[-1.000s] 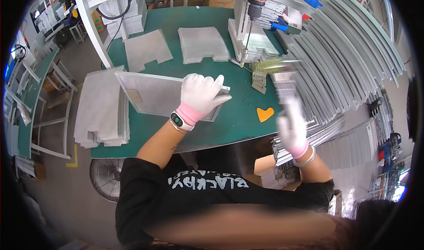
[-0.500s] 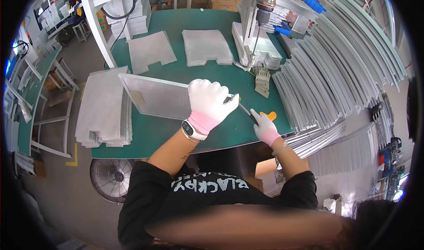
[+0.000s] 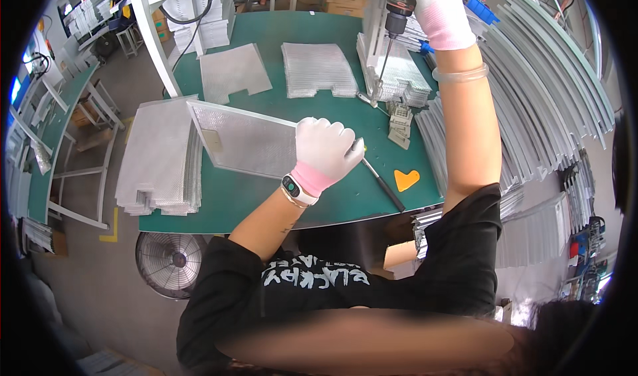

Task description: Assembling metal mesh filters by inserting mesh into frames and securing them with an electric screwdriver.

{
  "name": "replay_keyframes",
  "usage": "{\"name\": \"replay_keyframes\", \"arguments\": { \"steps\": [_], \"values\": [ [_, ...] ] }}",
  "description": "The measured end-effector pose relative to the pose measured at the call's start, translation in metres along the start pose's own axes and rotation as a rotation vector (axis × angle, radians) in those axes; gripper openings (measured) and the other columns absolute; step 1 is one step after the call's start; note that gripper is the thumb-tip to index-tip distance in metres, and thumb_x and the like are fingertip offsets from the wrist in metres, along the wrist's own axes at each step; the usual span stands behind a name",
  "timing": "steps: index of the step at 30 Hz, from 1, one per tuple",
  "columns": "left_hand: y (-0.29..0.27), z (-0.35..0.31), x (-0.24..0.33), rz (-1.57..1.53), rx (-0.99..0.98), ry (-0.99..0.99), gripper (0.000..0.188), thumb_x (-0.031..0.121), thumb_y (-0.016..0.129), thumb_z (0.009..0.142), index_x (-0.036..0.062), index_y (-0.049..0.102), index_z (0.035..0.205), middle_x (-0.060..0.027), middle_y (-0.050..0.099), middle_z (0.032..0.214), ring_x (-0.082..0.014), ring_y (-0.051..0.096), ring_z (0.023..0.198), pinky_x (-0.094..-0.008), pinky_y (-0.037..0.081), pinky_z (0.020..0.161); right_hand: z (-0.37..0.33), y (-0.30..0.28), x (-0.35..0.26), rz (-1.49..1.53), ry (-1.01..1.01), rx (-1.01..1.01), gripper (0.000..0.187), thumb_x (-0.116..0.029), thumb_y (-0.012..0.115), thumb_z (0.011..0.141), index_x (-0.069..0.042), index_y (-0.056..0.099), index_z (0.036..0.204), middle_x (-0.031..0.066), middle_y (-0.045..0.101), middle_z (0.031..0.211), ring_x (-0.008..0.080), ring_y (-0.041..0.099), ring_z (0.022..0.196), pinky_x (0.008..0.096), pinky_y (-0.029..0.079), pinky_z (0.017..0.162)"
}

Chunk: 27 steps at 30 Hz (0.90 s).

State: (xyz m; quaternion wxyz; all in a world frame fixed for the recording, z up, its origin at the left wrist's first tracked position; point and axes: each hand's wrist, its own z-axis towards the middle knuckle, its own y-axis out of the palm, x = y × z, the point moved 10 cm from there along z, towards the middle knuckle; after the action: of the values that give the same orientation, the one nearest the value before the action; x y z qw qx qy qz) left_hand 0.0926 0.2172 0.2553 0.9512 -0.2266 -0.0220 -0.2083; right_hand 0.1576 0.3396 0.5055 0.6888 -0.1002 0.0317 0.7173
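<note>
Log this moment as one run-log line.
left hand: pressing mesh filter panel on green table | right hand: raised, gripping hanging power screwdriver | orange heart-shaped piece: lying loose

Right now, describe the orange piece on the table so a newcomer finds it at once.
Start at the green table and go to its near right corner, beside the leaning metal strips. There, right of the thin dark rod, lies the orange piece: small, flat, heart-shaped, the only orange thing among grey metal parts.

Left hand (image 3: 324, 148) pressing mesh filter panel (image 3: 244, 139); right hand (image 3: 440, 7) gripping hanging screwdriver (image 3: 397, 7)
</note>
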Motion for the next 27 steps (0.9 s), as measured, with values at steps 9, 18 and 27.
{"name": "replay_keyframes", "arguments": {
  "steps": [9,18,27],
  "values": [
    [0.006,-0.001,-0.010,0.071,-0.062,-0.058,0.030,0.031,0.074,0.073,0.0133,0.057,0.056,-0.0030,0.051,0.055,-0.0241,0.054,0.056,-0.0399,0.038,0.057,-0.058,0.009,0.031,1.016,0.701,0.057,0.021,-0.033,0.061,0.096,-0.012,0.059,0.098,0.0029,0.061,0.072,0.0164,0.058,0.053,0.0277,0.047,0.046],
    [0.004,0.004,-0.014,0.026,-0.079,-0.091,0.015,0.023,0.070,0.073,0.0143,0.064,0.062,-0.0018,0.052,0.053,-0.0238,0.052,0.047,-0.0387,0.037,0.050,-0.090,0.046,0.025,1.112,0.769,-0.204,0.040,-0.046,0.060,0.094,-0.009,0.053,0.083,0.0010,0.049,0.066,0.0135,0.050,0.054,0.0254,0.041,0.049],
    [0.013,-0.009,-0.014,-0.007,-0.013,-0.115,0.011,0.020,0.071,0.072,0.0166,0.072,0.082,0.0028,0.052,0.059,-0.0174,0.050,0.048,-0.0348,0.036,0.047,-0.103,0.084,0.000,1.282,0.690,-0.621,0.039,-0.043,0.056,0.096,-0.006,0.050,0.087,0.0015,0.044,0.066,0.0100,0.040,0.053,0.0245,0.032,0.047]
  ]
}}
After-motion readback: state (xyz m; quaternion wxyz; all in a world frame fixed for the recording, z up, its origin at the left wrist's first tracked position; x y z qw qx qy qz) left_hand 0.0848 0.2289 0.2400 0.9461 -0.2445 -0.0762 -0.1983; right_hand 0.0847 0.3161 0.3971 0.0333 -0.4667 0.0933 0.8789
